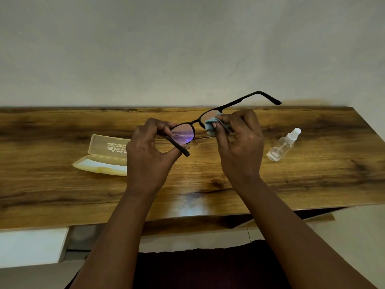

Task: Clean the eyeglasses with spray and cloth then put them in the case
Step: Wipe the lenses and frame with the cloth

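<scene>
Left hand (149, 155) pinching thin black eyeglasses (188, 130), right hand (239, 142) gripping soft blue cloth (210, 127) against one lens

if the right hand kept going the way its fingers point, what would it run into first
Probably the eyeglasses: the right hand pinches a blue cloth on the right lens, fingers pointing left toward the frame's bridge, then the left hand. Depth is unclear.

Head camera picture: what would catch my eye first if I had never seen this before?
Probably the black-framed eyeglasses held up at the centre above the wooden table: the left hand grips one side while the right hand pinches a light blue cloth on the other lens. To the left lies an open cream plastic case; to the right, a clear spray bottle lies tipped over.
</scene>
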